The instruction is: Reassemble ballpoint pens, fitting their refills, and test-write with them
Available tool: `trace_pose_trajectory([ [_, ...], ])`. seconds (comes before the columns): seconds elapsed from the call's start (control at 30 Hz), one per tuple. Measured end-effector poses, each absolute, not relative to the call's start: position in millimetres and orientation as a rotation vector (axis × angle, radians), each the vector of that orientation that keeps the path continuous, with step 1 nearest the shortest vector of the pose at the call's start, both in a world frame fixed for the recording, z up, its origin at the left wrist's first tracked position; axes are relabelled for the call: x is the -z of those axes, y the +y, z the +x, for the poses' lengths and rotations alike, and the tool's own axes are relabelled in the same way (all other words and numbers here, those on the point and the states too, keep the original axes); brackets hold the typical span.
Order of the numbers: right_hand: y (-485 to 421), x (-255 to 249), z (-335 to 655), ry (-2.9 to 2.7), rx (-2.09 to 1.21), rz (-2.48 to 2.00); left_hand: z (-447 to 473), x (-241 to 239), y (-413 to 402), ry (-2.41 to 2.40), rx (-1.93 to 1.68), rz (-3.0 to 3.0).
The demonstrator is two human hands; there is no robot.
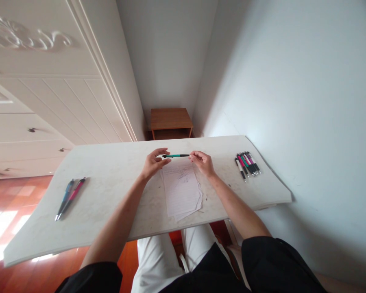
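A green pen [177, 155] with black ends is held level just above the far end of the paper sheets [180, 189]. My right hand [203, 162] pinches its tip end between thumb and fingers. Around the opposite, push-button end, my left hand [154, 164] has its thumb and fingers spread apart; whether a finger touches the pen is hard to tell. The sheets lie stacked on the white table [116, 162], lined, with torn right edges and scribbles near the top.
On the table's right, several pens [247, 163] lie side by side. A blue pen [64, 198] and a pinkish-red pen [76, 192] lie at the left. Beyond the table stand a wooden stand [171, 118] and a wall; a white cabinet [57, 97] is on the left.
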State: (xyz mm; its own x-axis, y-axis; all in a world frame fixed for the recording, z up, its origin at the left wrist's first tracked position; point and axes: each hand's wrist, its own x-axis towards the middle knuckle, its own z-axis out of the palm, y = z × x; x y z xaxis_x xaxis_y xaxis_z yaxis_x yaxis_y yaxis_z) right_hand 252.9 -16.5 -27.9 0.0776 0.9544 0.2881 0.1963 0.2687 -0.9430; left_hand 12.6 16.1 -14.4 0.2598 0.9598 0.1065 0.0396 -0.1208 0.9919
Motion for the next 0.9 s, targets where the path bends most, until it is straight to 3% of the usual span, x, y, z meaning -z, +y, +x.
trace_pose_trajectory([
  [0.9,-19.7,24.4,251.3,-1.404,-0.826,-1.161,14.2,18.2,18.4,1.041,-1.029,1.552],
])
